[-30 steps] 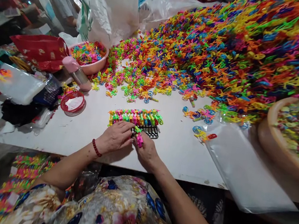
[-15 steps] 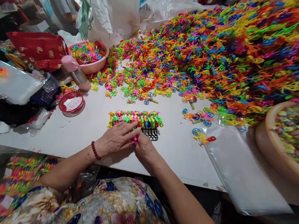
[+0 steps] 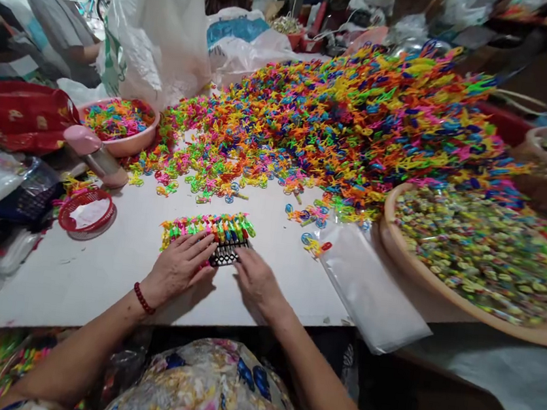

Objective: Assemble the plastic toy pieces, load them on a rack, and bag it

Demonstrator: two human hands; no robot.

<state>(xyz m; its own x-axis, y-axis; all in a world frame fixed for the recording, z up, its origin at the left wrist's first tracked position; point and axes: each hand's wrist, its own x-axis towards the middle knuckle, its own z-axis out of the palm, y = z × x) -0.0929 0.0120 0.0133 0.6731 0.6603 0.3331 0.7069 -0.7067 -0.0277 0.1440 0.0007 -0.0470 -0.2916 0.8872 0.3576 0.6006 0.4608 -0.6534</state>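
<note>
A black plastic rack (image 3: 228, 252) lies on the white table, with a row of small bright plastic toys (image 3: 202, 224) along its far side and left part. My left hand (image 3: 180, 263), with a red bead bracelet (image 3: 144, 298) at the wrist, lies across the rack's left part, fingers stretched out. Bits of pink plastic show beside its fingers; whether they are gripped is hidden. At the rack's right end is my right hand (image 3: 255, 280), fingers extended and touching or almost touching the edge. Nothing shows in its grasp.
A large heap of colourful plastic toys (image 3: 342, 121) covers the table's back. At right stand a wide tub of small wrapped pieces (image 3: 388, 211) and clear plastic bags (image 3: 368, 281). Leftward are a red basket (image 3: 85, 231), a pink-lidded bottle (image 3: 96, 157) and a pink basin (image 3: 135, 144). A person (image 3: 61, 29) stands behind.
My view has turned to the right. My right hand has moved apart from my left hand to the rack's right end, uncovering more of the black rack.
</note>
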